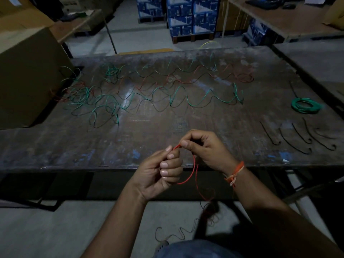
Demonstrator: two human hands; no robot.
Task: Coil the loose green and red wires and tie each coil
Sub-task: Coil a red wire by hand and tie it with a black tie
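Dim storeroom; scuffed table. Loose green wires and red wires sprawled across it; one finished green coil far right. Left hand and right hand both pinch a red wire at the near edge. Risk: its floor-trailing slack may snag or tangle during coiling.

I see a worn, scuffed table with a dull sheen. The red wire looks smooth, plastic-coated. My wristband is woven thread.
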